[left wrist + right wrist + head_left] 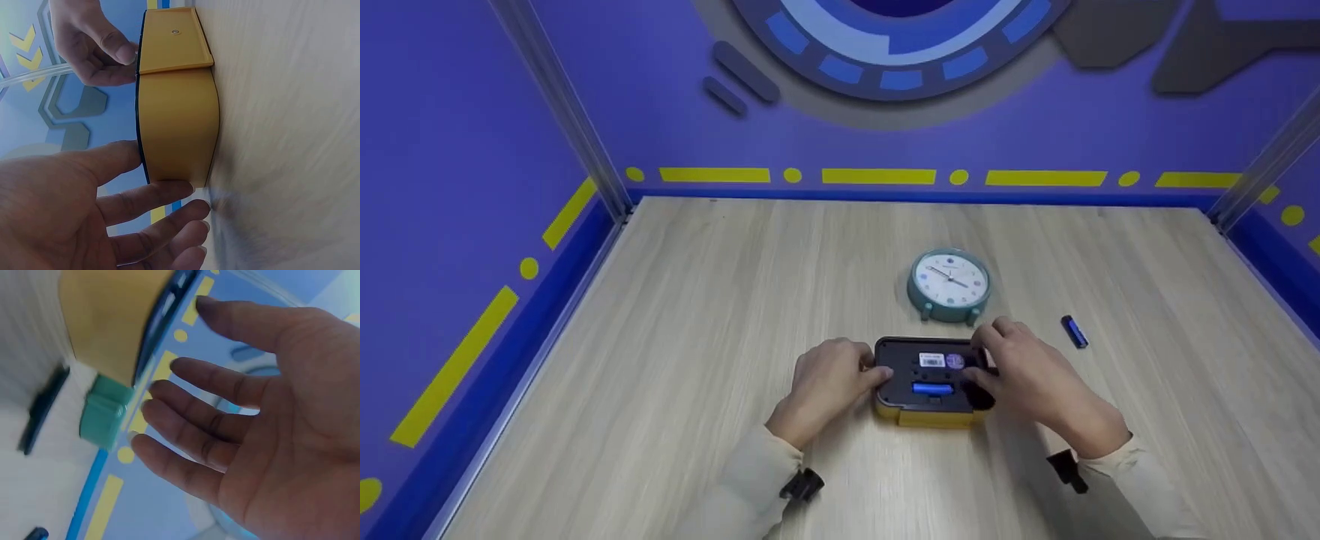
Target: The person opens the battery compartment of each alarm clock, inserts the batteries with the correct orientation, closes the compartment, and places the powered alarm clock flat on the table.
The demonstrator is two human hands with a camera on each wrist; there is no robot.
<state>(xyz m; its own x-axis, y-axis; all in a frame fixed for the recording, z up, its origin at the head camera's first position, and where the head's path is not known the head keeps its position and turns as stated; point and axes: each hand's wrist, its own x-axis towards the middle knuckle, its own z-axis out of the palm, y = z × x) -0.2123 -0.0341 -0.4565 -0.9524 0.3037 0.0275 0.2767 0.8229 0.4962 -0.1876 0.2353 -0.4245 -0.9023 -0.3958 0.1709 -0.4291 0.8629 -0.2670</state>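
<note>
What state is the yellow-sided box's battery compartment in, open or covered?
Open: a blue battery shows uncovered in the box's black panel.

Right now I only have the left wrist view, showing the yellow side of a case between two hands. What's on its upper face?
Observer: The black face of the yellow case has a blue battery in a slot.
Reviewer: And what is beyond the case?
Observer: A teal clock, its white dial showing.
Reviewer: Anything loose nearby?
Observer: Yes, a second battery lies on the tabletop, right of the clock in the head view.
</note>
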